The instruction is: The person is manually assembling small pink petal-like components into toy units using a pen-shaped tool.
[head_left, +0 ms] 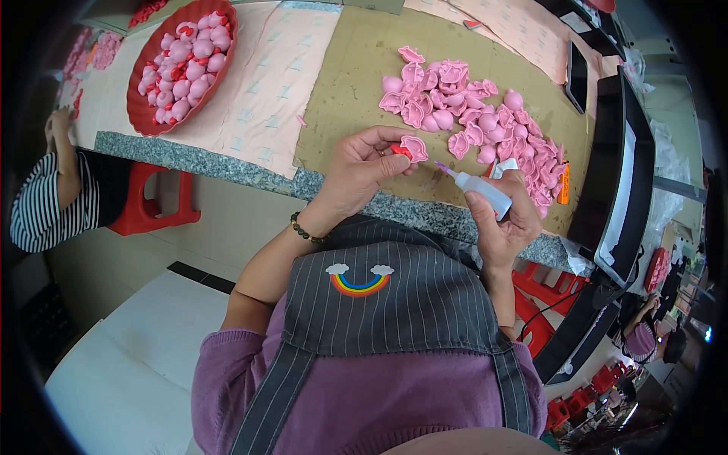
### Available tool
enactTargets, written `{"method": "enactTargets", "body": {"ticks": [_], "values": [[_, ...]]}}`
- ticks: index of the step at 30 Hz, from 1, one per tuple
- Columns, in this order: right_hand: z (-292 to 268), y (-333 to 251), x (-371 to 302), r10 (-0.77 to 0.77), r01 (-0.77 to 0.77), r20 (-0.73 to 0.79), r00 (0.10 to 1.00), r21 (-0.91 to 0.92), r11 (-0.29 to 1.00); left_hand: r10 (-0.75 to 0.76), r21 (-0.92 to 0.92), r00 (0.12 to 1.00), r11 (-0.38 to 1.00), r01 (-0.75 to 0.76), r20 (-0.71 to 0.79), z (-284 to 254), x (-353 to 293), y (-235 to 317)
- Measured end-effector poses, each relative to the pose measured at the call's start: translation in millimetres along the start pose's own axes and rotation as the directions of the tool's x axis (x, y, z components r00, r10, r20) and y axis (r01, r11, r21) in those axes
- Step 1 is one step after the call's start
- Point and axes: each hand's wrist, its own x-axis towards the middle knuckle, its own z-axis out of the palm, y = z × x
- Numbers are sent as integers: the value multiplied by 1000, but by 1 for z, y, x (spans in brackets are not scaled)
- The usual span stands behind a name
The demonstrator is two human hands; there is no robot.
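Note:
My left hand (365, 168) pinches a small pink and red plastic piece (412, 149), its wavy-edged hollow side turned up, over the front of the table. A white squeeze bottle (485, 193) with a thin purple nozzle is gripped in my right hand (509, 220). The nozzle tip points at the pink piece, with a small gap between them. Just beyond my hands lies a loose heap of pink plastic pieces (455, 95), some round, some hollow shells. A white and red item by my right hand is partly hidden.
A red basin (136, 106) full of pink and red pieces stands at the left. Brown board (334, 98) covers the table's middle. An orange packet (564, 184), a black phone (576, 76) and a dark-edged tray (623, 167) sit at the right. Another person's striped sleeve (47, 193) shows far left.

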Motion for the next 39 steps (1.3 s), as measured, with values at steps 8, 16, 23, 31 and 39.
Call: {"method": "enactTargets", "body": {"ticks": [8, 16, 23, 31, 39], "values": [[1, 0, 2, -16, 16, 8, 1000, -14, 1000, -13, 9, 1000, 1000, 13, 14, 3, 0, 3], [-3, 0, 0, 27, -27, 16, 1000, -26, 999, -5, 56, 1000, 998, 6, -18, 5, 0, 3], [-1, 2, -5, 25, -25, -2, 1000, 104, 994, -28, -22, 1000, 999, 28, 8, 3, 1, 4], [7, -5, -3, 54, -54, -1, 999, 131, 990, -27, 4, 1000, 1000, 27, -6, 3, -1, 2], [6, -6, -1, 6, -12, 88, 996, 75, 997, -16, 17, 1000, 1000, 16, -6, 5, 0, 2]]}}
